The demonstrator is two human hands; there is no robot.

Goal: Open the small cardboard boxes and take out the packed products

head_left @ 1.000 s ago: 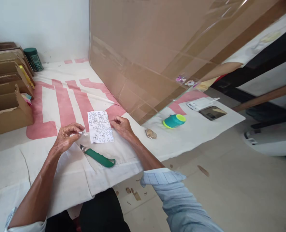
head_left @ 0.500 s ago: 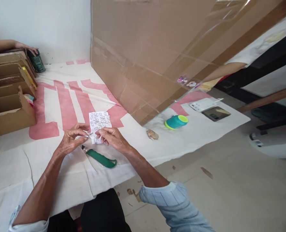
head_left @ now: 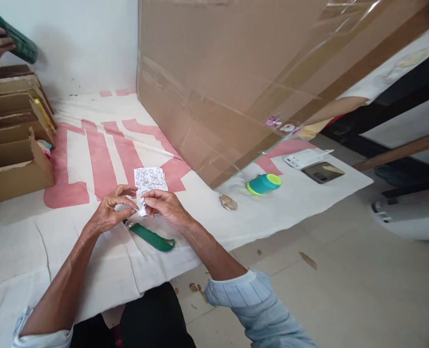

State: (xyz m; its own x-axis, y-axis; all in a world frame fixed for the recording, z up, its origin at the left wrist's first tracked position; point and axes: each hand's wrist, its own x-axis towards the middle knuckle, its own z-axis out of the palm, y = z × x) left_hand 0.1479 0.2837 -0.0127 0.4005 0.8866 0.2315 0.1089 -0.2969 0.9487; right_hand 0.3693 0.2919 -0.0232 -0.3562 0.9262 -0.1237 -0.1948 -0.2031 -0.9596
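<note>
The work looks partway, since the sheet (head_left: pixel 151 178) already bears drawn shapes while the scrap (head_left: pixel 141 210), above the sheet's near part, is unreleased in the narrow grips of the left hand (head_left: pixel 110 210) and the right hand (head_left: pixel 166 206), the latter now over the sheet, no longer beside it.

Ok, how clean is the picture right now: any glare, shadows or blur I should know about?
Head view: glare streaks on the clear tape at upper right; head view: a soft shadow on the wall beside the green container; head view: the white scrap at the left hand's fingertips is too small and soft to make out.
</note>
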